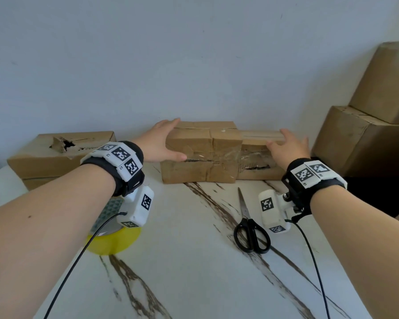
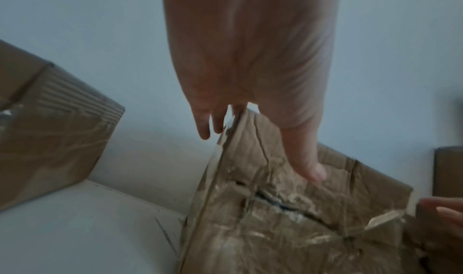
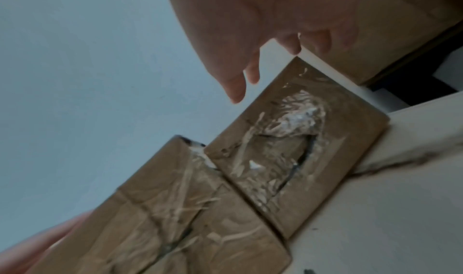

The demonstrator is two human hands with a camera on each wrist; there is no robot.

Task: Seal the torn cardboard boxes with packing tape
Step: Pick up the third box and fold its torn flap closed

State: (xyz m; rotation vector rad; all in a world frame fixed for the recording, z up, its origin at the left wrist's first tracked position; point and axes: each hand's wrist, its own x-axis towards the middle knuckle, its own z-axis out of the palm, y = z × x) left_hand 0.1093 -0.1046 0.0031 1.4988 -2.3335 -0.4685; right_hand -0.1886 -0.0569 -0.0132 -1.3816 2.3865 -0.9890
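- Two taped cardboard boxes, a larger one [image 1: 200,153] and a smaller one [image 1: 260,155], are seen side by side and touching at the far edge of a marble-patterned table [image 1: 194,261], against the wall.
- The left hand [image 1: 161,141] is laid around the larger box's left end, fingers straight and thumb on the front face; the right hand [image 1: 288,146] hovers at the smaller box's right end with fingers spread, and contact cannot be confirmed.
- Clear tape is seen wrinkled over dark tears on both fronts, so these two are judged sealed.
- A third box [image 1: 60,153], at the left, is shown with an open hole in its top, so work is judged to remain.
- The yellow tape roll [image 1: 115,240] and black scissors [image 1: 251,231] lie unheld on the table.
- Only the head view shows the roll, scissors and stacked boxes [image 1: 366,134] at right; the wrist views reveal the tape's creases and the tears beneath.
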